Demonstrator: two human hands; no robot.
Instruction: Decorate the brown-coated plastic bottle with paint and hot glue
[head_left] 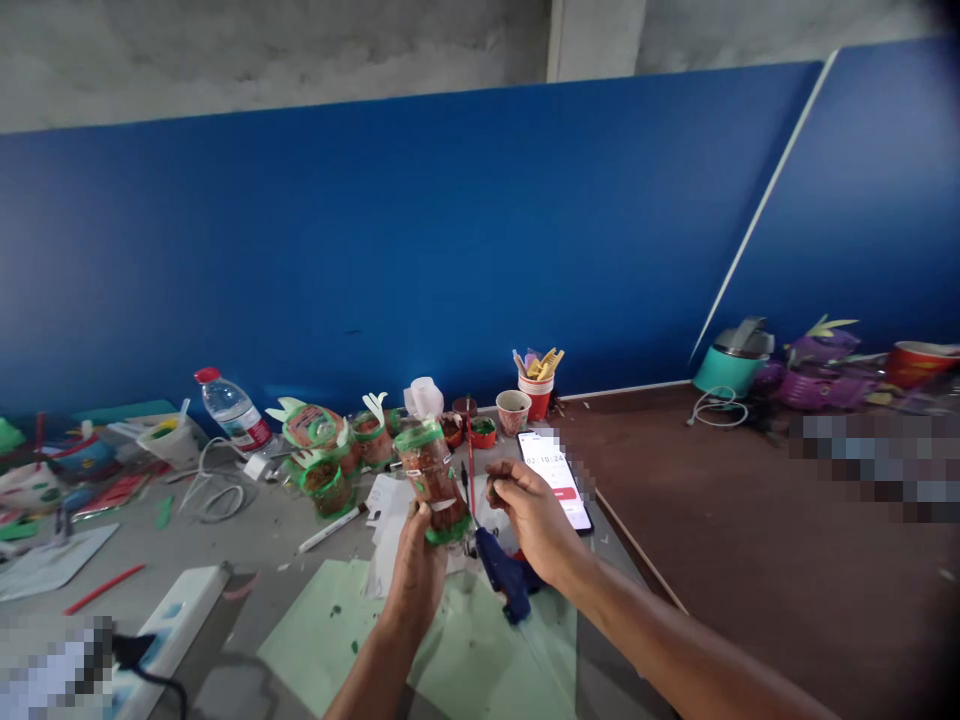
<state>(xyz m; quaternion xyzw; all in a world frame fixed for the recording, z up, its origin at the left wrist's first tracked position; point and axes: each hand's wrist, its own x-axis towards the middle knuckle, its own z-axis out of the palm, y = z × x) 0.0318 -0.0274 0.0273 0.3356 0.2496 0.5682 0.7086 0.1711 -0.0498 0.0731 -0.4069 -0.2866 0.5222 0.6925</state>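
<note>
My left hand (pixel 415 575) is wrapped round the lower side of a brown jar with green rims (pixel 433 475), raised above the table and slightly tilted. Small white and green pieces show on the jar's side. To the right of it, my right hand (pixel 525 515) is closed in a pinch; a small dark bit shows at the fingertips, too small to name. Below and between the hands lies a blue glue gun (pixel 504 575), its nozzle pointing away from me. Light green paper (pixel 322 625) is spread beneath.
A phone (pixel 551 465) showing a timer lies behind my right hand. Farther back stand small brown-and-green pots (pixel 328 488), a paper cup (pixel 513 412) and a water bottle (pixel 234 412). A marker (pixel 331 530) and a power strip (pixel 176 625) lie left.
</note>
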